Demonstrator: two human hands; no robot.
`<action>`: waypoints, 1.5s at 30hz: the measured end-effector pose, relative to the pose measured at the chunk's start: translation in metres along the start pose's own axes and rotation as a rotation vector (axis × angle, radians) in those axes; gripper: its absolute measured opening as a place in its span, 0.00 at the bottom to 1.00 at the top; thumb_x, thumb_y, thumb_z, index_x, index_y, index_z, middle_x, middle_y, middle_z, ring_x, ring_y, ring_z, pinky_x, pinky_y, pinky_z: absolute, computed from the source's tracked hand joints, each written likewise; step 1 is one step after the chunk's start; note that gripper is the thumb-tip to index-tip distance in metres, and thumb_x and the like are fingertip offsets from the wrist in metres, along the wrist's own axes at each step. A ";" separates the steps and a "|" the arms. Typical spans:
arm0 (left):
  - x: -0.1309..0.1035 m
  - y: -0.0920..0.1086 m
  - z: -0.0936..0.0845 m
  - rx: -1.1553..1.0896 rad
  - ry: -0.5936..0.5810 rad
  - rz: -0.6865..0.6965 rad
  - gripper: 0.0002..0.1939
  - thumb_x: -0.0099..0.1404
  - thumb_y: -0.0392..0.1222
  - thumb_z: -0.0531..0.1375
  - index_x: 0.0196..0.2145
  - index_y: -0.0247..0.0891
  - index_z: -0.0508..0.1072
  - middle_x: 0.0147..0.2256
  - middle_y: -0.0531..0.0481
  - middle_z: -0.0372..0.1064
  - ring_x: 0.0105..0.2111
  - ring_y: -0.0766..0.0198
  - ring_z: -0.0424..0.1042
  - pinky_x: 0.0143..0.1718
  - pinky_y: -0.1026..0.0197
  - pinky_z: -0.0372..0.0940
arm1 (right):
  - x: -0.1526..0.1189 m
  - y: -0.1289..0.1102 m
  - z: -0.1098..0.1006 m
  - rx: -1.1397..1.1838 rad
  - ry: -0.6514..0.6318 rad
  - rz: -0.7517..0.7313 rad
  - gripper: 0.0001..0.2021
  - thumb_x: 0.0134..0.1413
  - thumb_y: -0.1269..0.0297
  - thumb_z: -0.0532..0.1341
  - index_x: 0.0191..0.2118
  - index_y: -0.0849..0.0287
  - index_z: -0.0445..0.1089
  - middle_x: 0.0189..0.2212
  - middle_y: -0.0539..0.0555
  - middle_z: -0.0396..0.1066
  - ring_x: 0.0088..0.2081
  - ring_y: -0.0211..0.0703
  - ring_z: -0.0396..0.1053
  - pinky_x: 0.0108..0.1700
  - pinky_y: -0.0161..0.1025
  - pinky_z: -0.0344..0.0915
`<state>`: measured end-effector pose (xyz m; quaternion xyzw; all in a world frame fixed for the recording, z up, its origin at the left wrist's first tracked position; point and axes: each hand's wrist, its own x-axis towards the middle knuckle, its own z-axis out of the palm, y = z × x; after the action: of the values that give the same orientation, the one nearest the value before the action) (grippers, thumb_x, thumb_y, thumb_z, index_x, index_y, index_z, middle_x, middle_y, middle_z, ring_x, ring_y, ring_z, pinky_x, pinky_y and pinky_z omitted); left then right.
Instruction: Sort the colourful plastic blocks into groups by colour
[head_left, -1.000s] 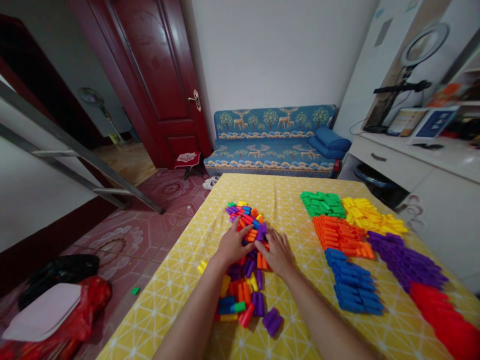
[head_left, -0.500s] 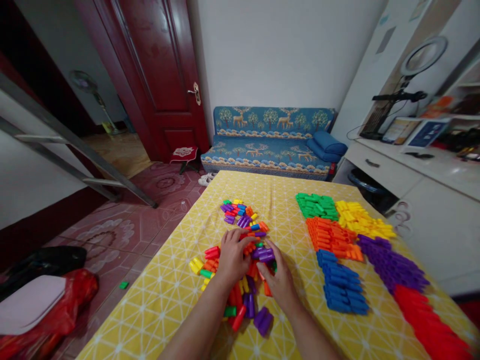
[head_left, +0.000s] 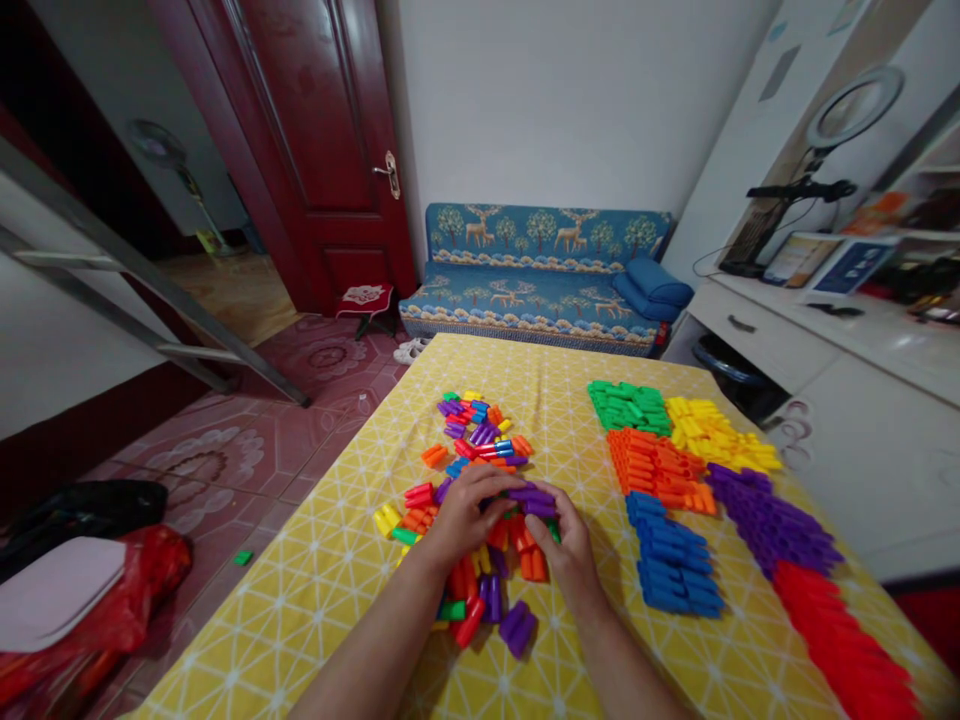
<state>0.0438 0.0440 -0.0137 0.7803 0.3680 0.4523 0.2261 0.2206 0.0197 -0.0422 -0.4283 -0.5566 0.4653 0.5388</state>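
Observation:
Purple plastic building blocks (head_left: 534, 497) are between my two hands, above a mixed heap of coloured blocks. My right hand (head_left: 568, 548) grips them from the right, thumb in front and fingers behind. From the left, my left hand (head_left: 471, 508) is curled, its thumb and index fingertips at the left end of the same purple blocks. Below the hands lie orange blocks (head_left: 533, 565), red blocks (head_left: 470, 622) and a separate purple block (head_left: 517, 628). The palm of my left hand and whatever lies under it are hidden.
On the right of the yellow-clothed table (head_left: 300, 620) lie sorted groups: green blocks (head_left: 628, 406), yellow blocks (head_left: 716, 435), orange blocks (head_left: 656, 468), blue blocks (head_left: 675, 560), purple blocks (head_left: 772, 520) and red blocks (head_left: 840, 640). A smaller mixed pile (head_left: 476, 415) lies farther back.
My left hand has shifted right, its fingertips meeting the purple blocks in my right hand. Orange and blue blocks behind the left hand now show. The view has shifted slightly.

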 end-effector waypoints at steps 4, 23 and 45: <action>0.000 0.003 0.000 -0.075 -0.001 -0.001 0.11 0.63 0.38 0.62 0.44 0.41 0.77 0.42 0.43 0.74 0.44 0.58 0.73 0.48 0.55 0.67 | 0.001 0.003 0.000 0.002 0.030 0.031 0.17 0.55 0.56 0.62 0.48 0.57 0.68 0.45 0.57 0.73 0.47 0.49 0.71 0.50 0.45 0.67; 0.000 0.027 -0.041 0.433 -0.237 -0.333 0.09 0.57 0.38 0.62 0.37 0.43 0.78 0.35 0.50 0.75 0.36 0.59 0.73 0.41 0.60 0.66 | 0.006 0.020 -0.006 -0.365 0.409 -0.147 0.19 0.52 0.64 0.58 0.51 0.59 0.65 0.49 0.60 0.67 0.46 0.47 0.67 0.46 0.46 0.67; 0.023 -0.019 -0.004 -0.237 0.003 -0.332 0.22 0.52 0.30 0.63 0.46 0.37 0.75 0.49 0.42 0.69 0.44 0.54 0.72 0.45 0.53 0.69 | 0.003 0.006 0.010 -0.321 0.002 -0.133 0.17 0.55 0.64 0.60 0.51 0.57 0.69 0.48 0.57 0.73 0.48 0.48 0.71 0.50 0.45 0.68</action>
<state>0.0404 0.0736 -0.0119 0.6762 0.4360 0.4501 0.3874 0.2105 0.0231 -0.0474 -0.4715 -0.6503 0.3335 0.4936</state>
